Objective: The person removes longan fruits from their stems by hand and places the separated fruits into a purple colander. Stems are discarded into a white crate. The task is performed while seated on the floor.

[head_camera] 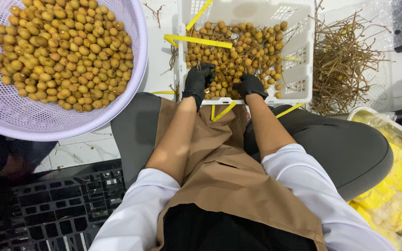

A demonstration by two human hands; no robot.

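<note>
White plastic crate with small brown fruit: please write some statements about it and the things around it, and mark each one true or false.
1. Both hands, the left hand and the right hand, wear black gloves. True.
2. The white plastic crate holds small brown round fruit on twigs. True.
3. The round lilac plastic basket is empty. False: it is heaped with loose brown fruit.
4. The pile of bare brown twigs lies left of the crate. False: it lies to the right.
5. Yellow plastic strips lie across the crate. True.
</note>
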